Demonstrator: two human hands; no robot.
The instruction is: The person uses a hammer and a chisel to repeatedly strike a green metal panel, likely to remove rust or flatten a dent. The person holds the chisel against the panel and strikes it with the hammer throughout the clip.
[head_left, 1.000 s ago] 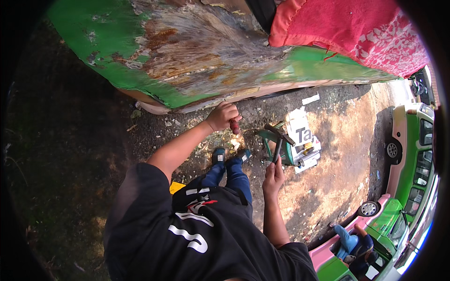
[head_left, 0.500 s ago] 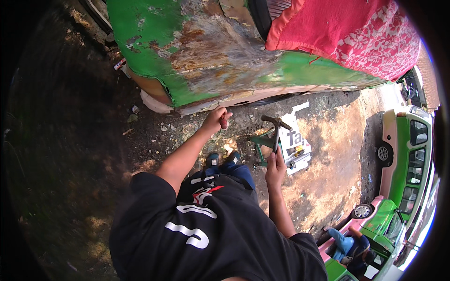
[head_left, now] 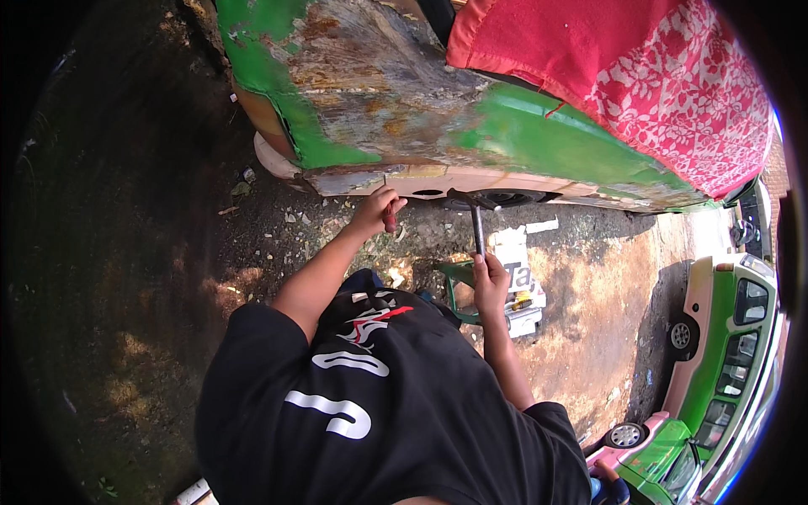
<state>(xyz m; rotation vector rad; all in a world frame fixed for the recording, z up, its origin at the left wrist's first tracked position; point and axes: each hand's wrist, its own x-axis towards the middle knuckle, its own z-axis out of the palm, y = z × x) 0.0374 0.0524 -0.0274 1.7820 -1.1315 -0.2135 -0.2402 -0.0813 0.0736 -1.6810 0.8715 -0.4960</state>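
Right grip [head_left: 491,286] wrapped round hammer [head_left: 478,229] — head [head_left: 473,200] beyond it, left grip [head_left: 376,212] clutching red handle [head_left: 390,221]

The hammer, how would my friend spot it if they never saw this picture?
Find the big green vehicle with patchy paint along the top. Below its pale pink lower edge in the picture, the person's right hand grips the hammer by its handle. A dark head sits crosswise on that handle, unlike the stubby red handle in the left hand.

Large lettering [head_left: 316,404] on black shirt [head_left: 438,379], white sheet [head_left: 507,243]
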